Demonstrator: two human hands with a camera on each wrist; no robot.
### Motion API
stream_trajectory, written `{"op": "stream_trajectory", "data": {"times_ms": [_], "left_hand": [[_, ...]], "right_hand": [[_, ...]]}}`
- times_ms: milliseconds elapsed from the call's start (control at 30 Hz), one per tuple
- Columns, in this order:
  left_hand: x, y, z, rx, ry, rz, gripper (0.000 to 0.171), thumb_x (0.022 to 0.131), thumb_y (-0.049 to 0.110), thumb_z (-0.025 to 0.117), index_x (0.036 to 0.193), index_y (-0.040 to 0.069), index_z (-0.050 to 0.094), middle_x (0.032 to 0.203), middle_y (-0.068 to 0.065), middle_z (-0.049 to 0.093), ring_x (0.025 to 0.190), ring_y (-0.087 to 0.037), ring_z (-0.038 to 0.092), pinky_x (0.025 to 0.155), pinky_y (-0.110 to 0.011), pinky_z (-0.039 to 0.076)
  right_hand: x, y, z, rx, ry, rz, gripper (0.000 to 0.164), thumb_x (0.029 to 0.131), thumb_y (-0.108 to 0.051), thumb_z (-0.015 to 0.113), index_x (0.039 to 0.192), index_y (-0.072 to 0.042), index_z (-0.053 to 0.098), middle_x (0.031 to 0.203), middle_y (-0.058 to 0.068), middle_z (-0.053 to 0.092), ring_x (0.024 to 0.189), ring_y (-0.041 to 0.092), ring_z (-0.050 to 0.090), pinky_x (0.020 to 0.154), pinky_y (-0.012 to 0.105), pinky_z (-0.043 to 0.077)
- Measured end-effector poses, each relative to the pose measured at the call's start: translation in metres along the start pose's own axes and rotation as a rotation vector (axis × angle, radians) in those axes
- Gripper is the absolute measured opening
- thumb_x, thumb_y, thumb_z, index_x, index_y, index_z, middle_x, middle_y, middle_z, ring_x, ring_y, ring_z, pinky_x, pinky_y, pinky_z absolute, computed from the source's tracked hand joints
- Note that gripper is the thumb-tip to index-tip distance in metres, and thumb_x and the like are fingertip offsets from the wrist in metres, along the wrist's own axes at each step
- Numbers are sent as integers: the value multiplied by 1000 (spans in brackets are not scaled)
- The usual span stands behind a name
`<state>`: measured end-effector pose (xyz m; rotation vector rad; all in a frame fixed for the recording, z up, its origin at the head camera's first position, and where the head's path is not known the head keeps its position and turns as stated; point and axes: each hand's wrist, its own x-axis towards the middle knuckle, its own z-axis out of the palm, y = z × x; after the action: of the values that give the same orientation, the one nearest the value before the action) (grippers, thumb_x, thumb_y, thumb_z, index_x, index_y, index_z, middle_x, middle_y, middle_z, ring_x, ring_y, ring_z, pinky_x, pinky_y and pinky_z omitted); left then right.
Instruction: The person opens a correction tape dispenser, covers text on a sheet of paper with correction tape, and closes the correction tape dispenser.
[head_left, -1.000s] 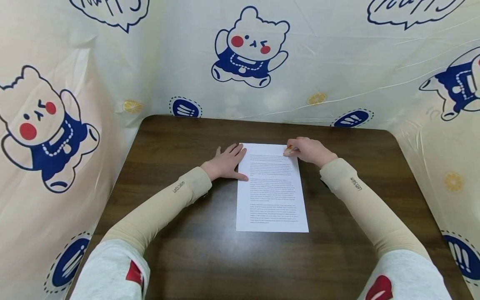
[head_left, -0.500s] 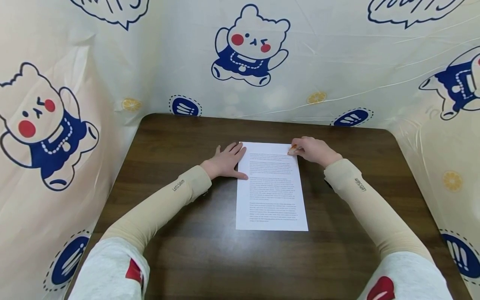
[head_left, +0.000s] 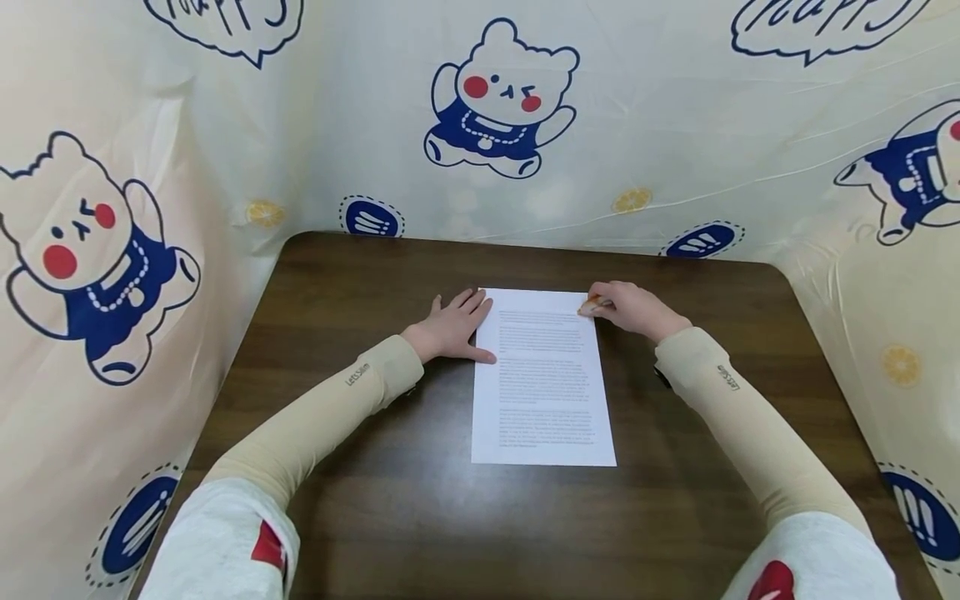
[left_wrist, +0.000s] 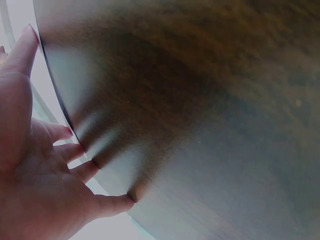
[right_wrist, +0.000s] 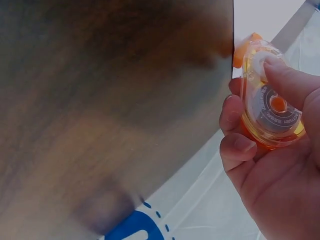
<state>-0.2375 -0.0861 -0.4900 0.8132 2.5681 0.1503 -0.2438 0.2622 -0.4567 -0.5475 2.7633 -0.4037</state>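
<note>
A printed sheet of paper lies on the brown table, its text running in several blocks. My left hand rests with spread fingers on its upper left edge; in the left wrist view the thumb lies on the paper and the little finger reaches the table. My right hand is at the sheet's upper right corner. It grips a clear and orange correction tape, with the thumb pressed on its side and the fingers curled behind. The orange tip is right at the paper's edge.
The dark wooden table has rounded far corners. Behind it and at both sides hangs a pale curtain printed with cartoon bears, blue ovals and orange slices.
My right hand has slid a little to the right along the top of the sheet with the correction tape. My left hand and the paper have stayed in place.
</note>
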Motion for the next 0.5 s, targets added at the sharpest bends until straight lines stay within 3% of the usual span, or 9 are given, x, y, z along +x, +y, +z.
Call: {"op": "stream_trajectory", "data": {"times_ms": [500], "left_hand": [[-8, 4, -4, -35, 4, 13, 115, 89, 73, 67, 168, 9, 12, 175, -12, 5, 161, -34, 2, 119, -74, 10]], "right_hand": [[-1, 11, 6, 152, -16, 29, 24, 103, -17, 68, 124, -8, 64, 123, 17, 68, 104, 32, 59, 101, 54, 51]]}}
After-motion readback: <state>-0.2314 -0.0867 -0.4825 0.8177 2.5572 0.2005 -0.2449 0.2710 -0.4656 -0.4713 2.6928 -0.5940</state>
